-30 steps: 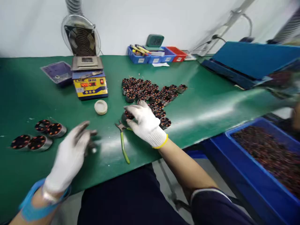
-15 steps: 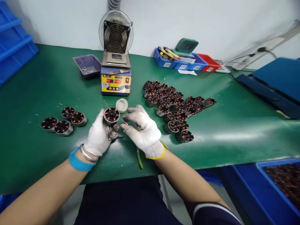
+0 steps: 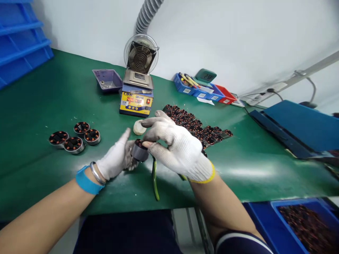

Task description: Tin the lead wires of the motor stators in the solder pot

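Observation:
My left hand [image 3: 116, 159], in a white glove, holds a small round motor stator [image 3: 139, 151] with copper windings and a grey metal shell, tilted toward the right. My right hand [image 3: 178, 148], also gloved, pinches at the stator's top with thumb and fingers; what it pinches is too small to see. Green-handled pliers [image 3: 155, 176] lie on the mat just under my hands. A large cluster of several like stators [image 3: 197, 125] sits behind my right hand. Four finished-looking stators [image 3: 74, 135] are grouped to the left.
A yellow-blue solder pot with a red display [image 3: 136, 99] and a fan [image 3: 141, 56] stand at the back, beside a purple tray [image 3: 107, 80]. A white round lid [image 3: 138, 127], small blue and red bins [image 3: 201, 90], a blue crate of parts [image 3: 307, 225].
My right hand took a stator from the cluster and brought it to the left hand. Both hands now hold it, tilted, and the camera has swung left and up.

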Tool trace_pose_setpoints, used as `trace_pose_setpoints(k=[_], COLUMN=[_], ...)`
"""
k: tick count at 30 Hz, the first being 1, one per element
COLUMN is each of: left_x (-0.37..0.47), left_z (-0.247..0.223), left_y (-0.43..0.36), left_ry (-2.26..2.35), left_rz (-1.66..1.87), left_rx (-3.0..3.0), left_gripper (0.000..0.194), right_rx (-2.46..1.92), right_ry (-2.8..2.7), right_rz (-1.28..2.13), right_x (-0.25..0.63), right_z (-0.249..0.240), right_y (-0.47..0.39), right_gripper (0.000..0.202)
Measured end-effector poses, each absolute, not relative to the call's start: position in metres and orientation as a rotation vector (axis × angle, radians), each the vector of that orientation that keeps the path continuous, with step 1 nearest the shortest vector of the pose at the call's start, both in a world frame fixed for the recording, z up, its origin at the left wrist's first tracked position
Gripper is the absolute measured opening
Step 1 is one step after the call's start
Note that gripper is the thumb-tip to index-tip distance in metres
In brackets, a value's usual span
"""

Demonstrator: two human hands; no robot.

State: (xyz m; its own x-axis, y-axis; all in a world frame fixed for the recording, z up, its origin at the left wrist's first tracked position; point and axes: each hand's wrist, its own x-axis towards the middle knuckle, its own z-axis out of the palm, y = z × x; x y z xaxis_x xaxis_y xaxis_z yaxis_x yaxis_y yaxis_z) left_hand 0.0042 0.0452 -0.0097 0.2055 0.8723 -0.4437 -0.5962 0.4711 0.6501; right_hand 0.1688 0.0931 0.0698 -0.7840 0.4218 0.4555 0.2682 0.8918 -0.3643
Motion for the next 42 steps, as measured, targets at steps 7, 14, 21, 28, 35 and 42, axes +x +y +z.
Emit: trace_pose_setpoints(k=[7, 14, 21, 28, 35, 42], left_x=[-0.004, -0.005, 0.006, 0.011, 0.016, -0.007], left_z=[0.012, -0.004, 0.004, -0.001, -0.013, -0.002], left_y=[0.045, 0.044, 0.036, 0.039, 0.033, 0.030], left_ry=[0.725, 0.624, 1.063, 1.135, 1.260, 1.644], left_rz=[1.537, 0.940, 1.459, 1.516, 1.532, 1.263], left_rx=[0.108, 0.398, 0.700, 0.769, 1.114, 1.778], left_gripper=[0.025, 0.053, 0.042, 0.043, 0.054, 0.015], right_rx=[-0.504, -0.448, -0.617, -0.737, -0.520, -0.629], right_ry=[-2.644, -2.693, -2.280, -2.196, -2.272, -2.388], right_rz=[0.136, 0.229, 0.512, 0.509, 0.362, 0.204], right_x=[0.171, 0.165, 0.188, 0.197, 0.180, 0.197], right_z=[0.096, 0.103, 0.081, 0.032, -0.011, -0.008], right_y=[0.098, 0.097, 0.097, 0.092, 0.090, 0.101], right_gripper=[0.011, 0.013, 0.011, 0.050, 0.053, 0.037])
